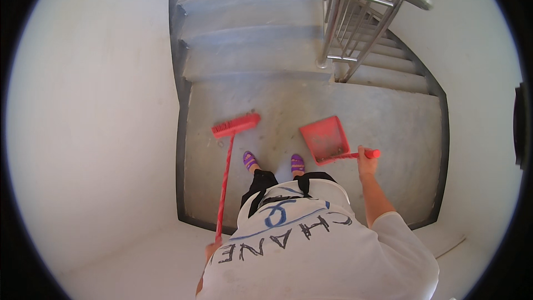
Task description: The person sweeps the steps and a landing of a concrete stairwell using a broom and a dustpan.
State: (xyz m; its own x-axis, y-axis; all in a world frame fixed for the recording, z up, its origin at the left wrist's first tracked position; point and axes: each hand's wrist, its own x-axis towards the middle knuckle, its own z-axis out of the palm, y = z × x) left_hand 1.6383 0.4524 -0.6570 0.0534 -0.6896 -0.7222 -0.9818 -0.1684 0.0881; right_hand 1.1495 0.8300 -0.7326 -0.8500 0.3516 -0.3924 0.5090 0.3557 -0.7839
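Note:
Low on the left of the head view, my left hand (212, 250) grips the long handle of a red broom (225, 183). The bristled broom head rests on the landing floor, ahead and left of my purple sandals, with small bits of debris beside it. On the right, my right hand (367, 162) is closed around the short red handle of a red dustpan (327, 137). The pan lies ahead and right of my feet, its open edge turned up and left, and some debris sits in its rear corner near the handle.
Concrete steps (254, 16) rise ahead of the landing (391, 133). A metal railing (354, 25) stands at the stair edge, and a second flight (391, 77) lies to its right. White walls (100, 112) with a dark base strip bound the landing on both sides.

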